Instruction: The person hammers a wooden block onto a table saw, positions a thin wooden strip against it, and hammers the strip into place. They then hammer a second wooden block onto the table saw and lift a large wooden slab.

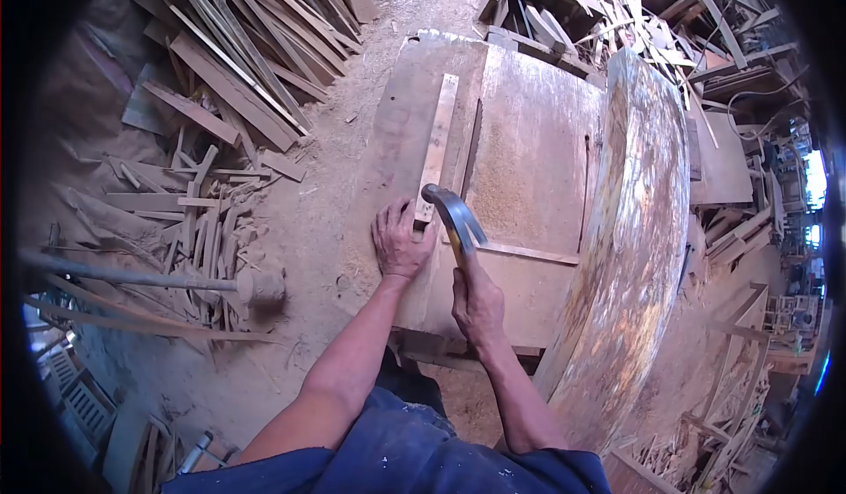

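A claw hammer [451,214] is in my right hand [480,304], its fingers wrapped round the handle. The hammer head is over the near end of a narrow pale wood strip [438,137], which lies lengthwise on the wooden workbench [529,293]. Against that same end rests my left hand [404,240], fingers bent beside a small wood block; whether they grip it is hidden. Sawdust [504,185] covers the board to the right of the strip.
A thick curved slab with rough bark-like colour [630,230] stands along the bench's right side. Long planks [251,44] are stacked at the upper left. A wooden mallet [260,287] is at the left, above scrap sticks. More scrap wood [617,18] is piled at the upper right.
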A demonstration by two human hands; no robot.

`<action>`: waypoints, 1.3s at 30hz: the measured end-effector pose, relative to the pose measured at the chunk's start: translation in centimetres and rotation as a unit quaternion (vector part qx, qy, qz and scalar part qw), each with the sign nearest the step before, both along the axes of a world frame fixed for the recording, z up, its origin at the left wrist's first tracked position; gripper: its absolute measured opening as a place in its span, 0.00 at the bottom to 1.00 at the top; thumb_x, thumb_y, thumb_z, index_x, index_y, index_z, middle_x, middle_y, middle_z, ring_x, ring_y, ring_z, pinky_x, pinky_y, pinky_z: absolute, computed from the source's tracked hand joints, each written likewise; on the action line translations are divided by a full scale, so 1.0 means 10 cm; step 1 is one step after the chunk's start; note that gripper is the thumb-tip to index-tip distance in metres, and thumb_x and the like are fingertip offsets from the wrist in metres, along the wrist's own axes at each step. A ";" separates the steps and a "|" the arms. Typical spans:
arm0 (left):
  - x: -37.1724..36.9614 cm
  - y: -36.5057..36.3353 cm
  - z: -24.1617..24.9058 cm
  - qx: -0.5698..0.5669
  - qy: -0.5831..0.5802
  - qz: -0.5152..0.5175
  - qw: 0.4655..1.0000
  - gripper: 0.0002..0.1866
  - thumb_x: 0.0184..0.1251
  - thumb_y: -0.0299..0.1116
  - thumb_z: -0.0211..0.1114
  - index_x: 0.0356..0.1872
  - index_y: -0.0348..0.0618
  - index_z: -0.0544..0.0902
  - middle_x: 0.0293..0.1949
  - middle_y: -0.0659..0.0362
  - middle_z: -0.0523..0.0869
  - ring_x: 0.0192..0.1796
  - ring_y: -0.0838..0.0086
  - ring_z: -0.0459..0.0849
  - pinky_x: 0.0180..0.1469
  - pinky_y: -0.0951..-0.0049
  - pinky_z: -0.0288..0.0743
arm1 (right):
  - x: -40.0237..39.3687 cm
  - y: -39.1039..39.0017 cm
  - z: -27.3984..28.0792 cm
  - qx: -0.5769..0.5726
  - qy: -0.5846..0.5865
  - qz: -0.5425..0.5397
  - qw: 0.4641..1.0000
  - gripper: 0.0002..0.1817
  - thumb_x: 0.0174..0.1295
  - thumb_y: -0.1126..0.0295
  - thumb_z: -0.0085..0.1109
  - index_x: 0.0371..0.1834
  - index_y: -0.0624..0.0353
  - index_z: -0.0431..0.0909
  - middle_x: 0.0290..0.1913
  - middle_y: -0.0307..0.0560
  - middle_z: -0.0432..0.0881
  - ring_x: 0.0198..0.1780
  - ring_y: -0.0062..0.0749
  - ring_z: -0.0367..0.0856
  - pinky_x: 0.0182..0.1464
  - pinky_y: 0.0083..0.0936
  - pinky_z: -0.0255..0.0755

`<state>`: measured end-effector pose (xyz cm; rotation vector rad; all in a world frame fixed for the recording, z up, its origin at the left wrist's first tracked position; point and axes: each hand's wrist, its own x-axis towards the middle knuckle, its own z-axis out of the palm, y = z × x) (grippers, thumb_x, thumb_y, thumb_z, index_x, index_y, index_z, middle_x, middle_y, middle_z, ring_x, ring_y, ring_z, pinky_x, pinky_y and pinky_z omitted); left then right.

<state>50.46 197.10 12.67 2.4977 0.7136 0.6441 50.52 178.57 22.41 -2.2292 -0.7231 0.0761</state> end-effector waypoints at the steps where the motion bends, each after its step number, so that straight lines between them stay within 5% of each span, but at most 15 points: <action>1: 0.01 0.01 0.04 -0.003 0.000 -0.003 1.000 0.32 0.61 0.51 0.76 0.64 0.46 0.86 0.67 0.56 0.83 0.71 0.54 0.77 0.74 0.45 0.69 | -0.02 0.01 -0.06 -0.029 -0.003 0.003 1.000 0.40 0.80 0.64 0.59 0.92 0.34 0.55 0.35 0.60 0.85 0.31 0.58 0.88 0.36 0.55 0.82; 4: 0.01 0.00 0.00 0.003 -0.006 0.000 1.000 0.32 0.60 0.51 0.76 0.64 0.47 0.87 0.67 0.56 0.83 0.70 0.53 0.78 0.73 0.45 0.69 | 0.07 0.06 -0.15 -0.208 0.036 0.004 0.978 0.39 0.79 0.64 0.59 0.91 0.34 0.58 0.36 0.59 0.86 0.33 0.56 0.89 0.36 0.54 0.82; 8: 0.00 0.03 -0.07 -0.006 -0.008 0.002 1.000 0.32 0.59 0.49 0.76 0.64 0.47 0.87 0.67 0.57 0.83 0.70 0.54 0.77 0.73 0.46 0.69 | -0.08 0.12 -0.11 -0.014 -0.052 -0.042 0.998 0.39 0.81 0.63 0.58 0.92 0.34 0.56 0.34 0.60 0.85 0.31 0.58 0.87 0.36 0.55 0.81; 11: 0.01 0.01 -0.01 -0.022 -0.008 -0.001 1.000 0.32 0.59 0.49 0.76 0.64 0.46 0.86 0.66 0.57 0.83 0.70 0.55 0.77 0.74 0.47 0.68 | -0.18 0.11 -0.24 -0.021 -0.079 -0.043 0.996 0.38 0.82 0.61 0.57 0.92 0.33 0.55 0.33 0.61 0.85 0.31 0.58 0.87 0.36 0.53 0.81; 13: 0.02 0.03 -0.03 -0.035 -0.007 -0.005 0.999 0.31 0.59 0.48 0.76 0.63 0.45 0.87 0.66 0.57 0.83 0.70 0.56 0.77 0.73 0.47 0.68 | -0.15 0.19 -0.04 -0.172 0.025 -0.063 0.983 0.36 0.83 0.60 0.54 0.92 0.33 0.55 0.34 0.66 0.86 0.34 0.64 0.88 0.41 0.58 0.80; 15: 0.02 0.09 0.02 -0.050 0.049 -0.040 0.997 0.38 0.66 0.53 0.71 0.74 0.44 0.80 0.76 0.55 0.77 0.78 0.56 0.71 0.81 0.48 0.62 | -0.19 0.25 0.08 -0.149 0.066 -0.095 0.982 0.36 0.84 0.60 0.52 0.92 0.33 0.54 0.34 0.68 0.87 0.36 0.68 0.88 0.43 0.61 0.79; 18: -0.37 0.15 0.03 0.013 0.108 -0.124 0.986 0.46 0.77 0.58 0.61 0.86 0.39 0.63 0.88 0.51 0.61 0.90 0.57 0.56 0.91 0.50 0.44 | -0.93 -0.10 0.28 -0.056 0.113 -0.154 0.980 0.34 0.84 0.60 0.51 0.92 0.39 0.56 0.37 0.74 0.87 0.39 0.72 0.88 0.45 0.59 0.78; 23: -1.26 0.35 -0.09 0.076 0.122 -0.049 0.988 0.44 0.81 0.53 0.59 0.89 0.40 0.58 0.90 0.52 0.56 0.92 0.56 0.49 0.92 0.49 0.40 | -2.90 -0.95 0.61 -0.053 0.194 -0.281 0.938 0.37 0.80 0.60 0.60 0.90 0.43 0.62 0.41 0.74 0.87 0.43 0.71 0.90 0.46 0.51 0.81; 26: -1.13 0.12 0.10 0.119 0.130 -0.066 0.982 0.41 0.83 0.48 0.57 0.88 0.37 0.58 0.88 0.47 0.61 0.91 0.54 0.53 0.91 0.49 0.44 | -4.25 -1.23 0.63 -0.082 0.281 -0.365 0.884 0.39 0.78 0.57 0.63 0.90 0.34 0.61 0.44 0.71 0.89 0.47 0.70 0.90 0.50 0.51 0.83; 29: -0.65 -0.18 0.06 0.114 0.052 -0.365 0.923 0.36 0.82 0.37 0.54 0.87 0.37 0.62 0.86 0.43 0.64 0.89 0.50 0.58 0.90 0.51 0.49 | -5.44 -1.30 0.40 -0.162 0.357 -0.415 0.821 0.41 0.76 0.52 0.64 0.91 0.27 0.58 0.46 0.66 0.91 0.48 0.68 0.90 0.55 0.56 0.82; 32: 0.04 -0.28 -0.40 0.219 0.114 -0.484 0.840 0.33 0.76 0.26 0.51 0.82 0.27 0.66 0.82 0.34 0.69 0.86 0.46 0.64 0.88 0.52 0.56 | -6.38 -1.07 0.43 -0.119 0.417 -0.540 0.721 0.31 0.76 0.51 0.64 0.80 0.39 0.75 0.43 0.63 0.90 0.45 0.66 0.90 0.49 0.53 0.81; 33: 0.20 -0.29 -0.78 0.197 0.036 -0.443 0.874 0.30 0.77 0.28 0.53 0.77 0.24 0.71 0.77 0.35 0.76 0.81 0.45 0.72 0.85 0.53 0.62 | -6.72 -1.00 0.26 -0.128 0.403 -0.577 0.699 0.29 0.75 0.50 0.64 0.77 0.42 0.78 0.42 0.62 0.90 0.45 0.65 0.90 0.49 0.53 0.81; 35: 0.74 -0.26 -1.18 0.497 0.183 -0.370 0.763 0.11 0.83 0.36 0.57 0.50 0.52 0.88 0.46 0.59 0.91 0.51 0.67 0.89 0.51 0.66 0.82 | -7.37 -0.85 -0.16 -0.131 0.401 -0.651 0.631 0.26 0.74 0.51 0.66 0.71 0.47 0.81 0.42 0.61 0.90 0.45 0.64 0.90 0.49 0.53 0.82; 36: 0.52 -0.29 -0.95 0.358 0.104 -0.380 0.846 0.12 0.73 0.30 0.65 0.53 0.41 0.85 0.53 0.50 0.89 0.55 0.56 0.89 0.57 0.57 0.85 | -7.72 -0.73 -0.49 -0.121 0.413 -0.684 0.589 0.25 0.73 0.52 0.66 0.69 0.48 0.82 0.43 0.62 0.90 0.45 0.63 0.91 0.50 0.54 0.83; 39: 0.20 -0.39 -0.51 0.288 0.150 -0.361 0.874 0.13 0.73 0.32 0.66 0.55 0.42 0.86 0.52 0.46 0.90 0.53 0.52 0.90 0.55 0.53 0.85 | -8.29 -0.20 -0.84 0.000 0.398 -0.791 0.464 0.21 0.71 0.58 0.67 0.62 0.56 0.82 0.41 0.61 0.91 0.38 0.55 0.92 0.44 0.51 0.84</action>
